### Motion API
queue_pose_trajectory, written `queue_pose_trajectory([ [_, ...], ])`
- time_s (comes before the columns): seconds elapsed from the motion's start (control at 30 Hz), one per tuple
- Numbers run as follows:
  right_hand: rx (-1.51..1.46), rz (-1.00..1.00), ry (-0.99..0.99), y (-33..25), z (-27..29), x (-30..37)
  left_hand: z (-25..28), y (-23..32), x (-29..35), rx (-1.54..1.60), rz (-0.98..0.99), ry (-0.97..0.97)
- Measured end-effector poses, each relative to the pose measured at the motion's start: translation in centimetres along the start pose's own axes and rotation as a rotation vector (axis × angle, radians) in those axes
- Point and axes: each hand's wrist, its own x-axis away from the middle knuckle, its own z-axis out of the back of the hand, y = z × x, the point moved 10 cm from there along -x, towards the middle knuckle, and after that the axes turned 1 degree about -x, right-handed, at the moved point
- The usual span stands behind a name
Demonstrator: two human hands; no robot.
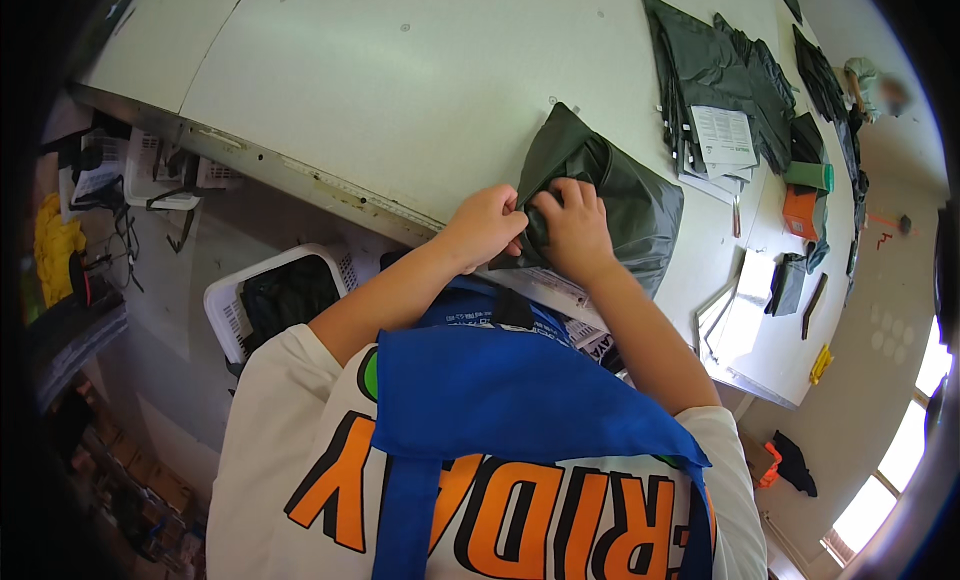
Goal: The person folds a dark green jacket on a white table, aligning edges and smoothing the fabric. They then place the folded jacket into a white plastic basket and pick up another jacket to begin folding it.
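A dark green, slightly shiny piece of fabric [636, 202] lies bunched and folded at the near edge of the white table. My left hand [484, 225] pinches its left edge between thumb and fingers. Close beside it, my right hand [574, 226] has its fingers curled into a fold of the same fabric, pressing it from above. The fingertips of the right hand are partly hidden in the folds. What kind of article the fabric belongs to cannot be made out.
Dark green fabric pieces [700, 55] lie stacked at the far right, with printed papers [722, 136] on them. An orange box [801, 212] stands beyond. White baskets [228, 310] sit below the table's left edge. Another person [872, 88] is at the far right.
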Motion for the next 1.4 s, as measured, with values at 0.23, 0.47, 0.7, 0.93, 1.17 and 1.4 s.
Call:
queue_pose_trajectory([
  [0.23, -0.712, -0.101, -0.055, 3.7, 1.4, 0.6, 0.4, 1.6, 0.4, -0.080, -0.074, 0.054],
  [0.47, 0.080, -0.021, -0.062, -1.7, 1.6, -1.4, 0.7, 5.2, 1.8, -0.158, -0.248, 0.016],
  [0.7, -0.791, -0.074, 0.229, 0.7, 2.2, -1.5, 3.1, 5.0, 1.7, -0.631, -0.330, 0.236],
  [0.93, 0.080, -0.021, 0.086, 0.2, 2.0, -1.2, 2.9, 7.3, 2.4, -0.709, -0.432, 0.440],
  [1.17, 0.226, -0.045, -0.057, 0.3, -0.2, -1.7, 2.6, 7.5, -1.0, -0.922, -0.293, 0.358],
  [1.4, 0.166, 0.014, -0.131, 0.2, -1.0, -1.9, 2.5, 9.3, -1.4, -0.721, -0.495, 0.348],
])
